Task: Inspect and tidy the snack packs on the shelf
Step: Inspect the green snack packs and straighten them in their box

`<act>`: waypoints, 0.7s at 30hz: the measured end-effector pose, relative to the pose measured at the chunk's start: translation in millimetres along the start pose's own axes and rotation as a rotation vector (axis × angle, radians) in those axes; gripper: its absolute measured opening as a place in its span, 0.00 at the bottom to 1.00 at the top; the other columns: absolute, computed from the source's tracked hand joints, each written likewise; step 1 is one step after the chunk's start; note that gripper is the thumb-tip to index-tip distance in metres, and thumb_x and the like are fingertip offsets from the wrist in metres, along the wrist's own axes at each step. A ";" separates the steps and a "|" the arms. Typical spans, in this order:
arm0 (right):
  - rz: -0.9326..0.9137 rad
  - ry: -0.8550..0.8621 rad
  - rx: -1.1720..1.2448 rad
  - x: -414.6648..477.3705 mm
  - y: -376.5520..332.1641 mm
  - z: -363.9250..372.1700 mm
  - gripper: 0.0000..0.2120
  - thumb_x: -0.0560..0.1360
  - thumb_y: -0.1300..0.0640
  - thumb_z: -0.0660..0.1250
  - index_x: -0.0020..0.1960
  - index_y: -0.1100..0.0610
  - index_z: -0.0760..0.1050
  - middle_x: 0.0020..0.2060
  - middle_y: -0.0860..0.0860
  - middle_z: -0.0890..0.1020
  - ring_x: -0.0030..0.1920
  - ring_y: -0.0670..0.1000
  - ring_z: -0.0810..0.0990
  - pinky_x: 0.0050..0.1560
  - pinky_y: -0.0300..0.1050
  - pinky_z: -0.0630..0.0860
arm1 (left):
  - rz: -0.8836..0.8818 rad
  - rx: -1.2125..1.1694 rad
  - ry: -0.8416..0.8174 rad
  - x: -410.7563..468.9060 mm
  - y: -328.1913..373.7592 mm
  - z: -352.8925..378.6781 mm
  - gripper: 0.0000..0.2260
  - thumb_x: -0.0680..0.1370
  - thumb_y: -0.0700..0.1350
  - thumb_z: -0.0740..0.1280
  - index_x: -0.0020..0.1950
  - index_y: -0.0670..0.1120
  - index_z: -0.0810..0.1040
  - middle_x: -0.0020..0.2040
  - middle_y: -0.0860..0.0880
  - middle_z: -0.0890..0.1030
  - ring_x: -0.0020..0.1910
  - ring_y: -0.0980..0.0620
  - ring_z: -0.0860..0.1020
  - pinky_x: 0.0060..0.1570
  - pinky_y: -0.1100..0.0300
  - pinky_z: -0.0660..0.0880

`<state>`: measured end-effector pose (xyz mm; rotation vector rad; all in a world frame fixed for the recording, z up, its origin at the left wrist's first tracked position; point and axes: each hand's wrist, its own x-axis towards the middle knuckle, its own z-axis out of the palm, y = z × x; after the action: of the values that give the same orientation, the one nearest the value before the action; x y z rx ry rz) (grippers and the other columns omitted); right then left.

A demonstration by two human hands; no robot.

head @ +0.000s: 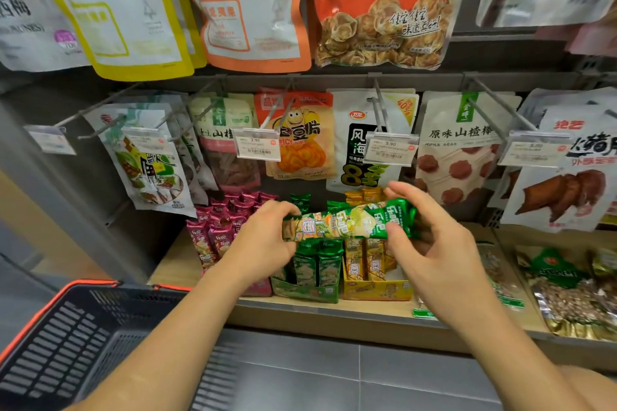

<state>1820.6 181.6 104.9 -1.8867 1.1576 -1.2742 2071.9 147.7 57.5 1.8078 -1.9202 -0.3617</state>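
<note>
Fingers (283, 210) of the left hand (263, 240) pinch one end of a green snack pack (350, 220), and the right hand (437, 243) grips the other end between thumb and curled fingers; the pack is held level and crosswise, lifted clear above the green display box (307, 292) and the yellow display box (377, 289) on the shelf (334, 312); this looks like the inspecting step – one pack out and being looked over, not yet put back; the green box holds other packs upright, the yellow one likewise, so those rows seem fairly orderly; the pink packs (220, 230) to the left lean unevenly and probably want straightening; the flat bags (567, 294) on the right lie loose – likely also left to do; by my reckoning, most of the tidying lies ahead.
</note>
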 end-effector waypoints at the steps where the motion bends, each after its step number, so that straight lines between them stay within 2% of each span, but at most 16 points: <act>1: 0.005 0.021 -0.007 0.2 0.5 1.0 0.23 0.77 0.60 0.66 0.67 0.41 0.71 0.51 0.41 0.82 0.41 0.56 0.81 0.44 0.56 0.80 | -0.014 -0.048 0.031 2.8 0.9 0.9 0.24 0.69 0.38 0.73 0.63 0.50 0.74 0.55 0.54 0.70 0.48 0.54 0.72 0.52 0.61 0.69; 3: -0.055 0.050 -0.023 -0.3 0.2 4.7 0.25 0.76 0.62 0.67 0.68 0.41 0.70 0.55 0.34 0.79 0.44 0.54 0.81 0.46 0.49 0.80 | -0.050 -0.148 0.078 8.9 3.7 6.2 0.24 0.69 0.37 0.74 0.63 0.49 0.75 0.58 0.53 0.71 0.46 0.54 0.75 0.52 0.62 0.73; 4: -0.120 0.064 -0.058 -0.8 -1.9 8.0 0.25 0.76 0.64 0.67 0.69 0.44 0.71 0.58 0.34 0.78 0.51 0.50 0.81 0.51 0.41 0.79 | -0.076 -0.218 0.087 11.8 5.6 10.0 0.24 0.70 0.37 0.75 0.64 0.49 0.75 0.60 0.51 0.71 0.46 0.54 0.77 0.51 0.63 0.75; 5: -0.194 0.079 -0.108 -1.1 -3.5 12.3 0.25 0.76 0.66 0.67 0.68 0.47 0.72 0.61 0.37 0.78 0.58 0.45 0.79 0.58 0.35 0.75 | -0.104 -0.301 0.091 14.8 7.6 14.0 0.24 0.71 0.37 0.75 0.65 0.48 0.75 0.62 0.50 0.71 0.46 0.55 0.79 0.49 0.65 0.77; 6: -0.269 0.093 -0.162 -1.2 -3.6 17.6 0.23 0.75 0.68 0.68 0.66 0.51 0.75 0.63 0.43 0.78 0.63 0.43 0.76 0.64 0.33 0.70 | -0.130 -0.377 0.094 18.2 9.2 18.1 0.25 0.71 0.37 0.75 0.66 0.47 0.74 0.64 0.49 0.72 0.48 0.56 0.80 0.49 0.67 0.78; 7: -0.336 0.114 -0.219 -1.0 -2.7 23.0 0.20 0.75 0.69 0.67 0.64 0.55 0.77 0.63 0.48 0.78 0.65 0.44 0.76 0.66 0.34 0.69 | -0.148 -0.414 0.097 21.8 10.1 21.9 0.26 0.72 0.38 0.74 0.68 0.47 0.73 0.65 0.48 0.72 0.51 0.55 0.80 0.51 0.65 0.78; 9: -0.442 0.158 -0.326 1.7 0.1 30.5 0.15 0.75 0.69 0.65 0.59 0.61 0.80 0.62 0.55 0.79 0.62 0.52 0.79 0.64 0.43 0.74 | -0.143 -0.315 0.083 29.6 7.6 28.1 0.30 0.73 0.41 0.74 0.73 0.48 0.68 0.70 0.48 0.70 0.61 0.51 0.76 0.62 0.56 0.75; 10: -0.485 0.176 -0.372 3.9 1.4 32.6 0.14 0.74 0.69 0.65 0.58 0.63 0.81 0.61 0.57 0.79 0.61 0.54 0.80 0.61 0.48 0.76 | -0.123 -0.213 0.062 33.4 4.0 30.0 0.32 0.74 0.43 0.73 0.75 0.48 0.64 0.73 0.48 0.68 0.67 0.49 0.72 0.68 0.53 0.70; 12: -0.560 0.213 -0.442 10.1 4.2 33.3 0.12 0.73 0.71 0.66 0.55 0.65 0.81 0.60 0.59 0.80 0.59 0.57 0.81 0.59 0.52 0.77 | -0.065 -0.011 -0.006 39.2 -5.0 32.4 0.34 0.75 0.47 0.71 0.78 0.47 0.60 0.77 0.47 0.62 0.74 0.47 0.64 0.72 0.55 0.61; 16: -0.627 0.237 -0.521 32.3 4.0 40.8 0.13 0.72 0.75 0.66 0.54 0.67 0.81 0.59 0.62 0.80 0.59 0.60 0.80 0.61 0.52 0.76 | 0.038 0.217 -0.196 45.0 -19.5 43.8 0.27 0.79 0.53 0.63 0.77 0.48 0.62 0.79 0.46 0.57 0.77 0.46 0.55 0.75 0.53 0.57; 21: -0.525 0.126 -0.603 66.3 9.9 69.8 0.18 0.67 0.77 0.70 0.55 0.66 0.81 0.59 0.63 0.81 0.57 0.63 0.81 0.56 0.57 0.79 | 0.076 0.386 -0.343 46.3 -20.8 65.2 0.29 0.82 0.56 0.55 0.79 0.46 0.52 0.80 0.47 0.53 0.78 0.46 0.50 0.76 0.47 0.51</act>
<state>1893.1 117.7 98.6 -2.7231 1.2540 -1.4308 2056.0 91.6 -1.1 2.0054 -2.4254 -0.3056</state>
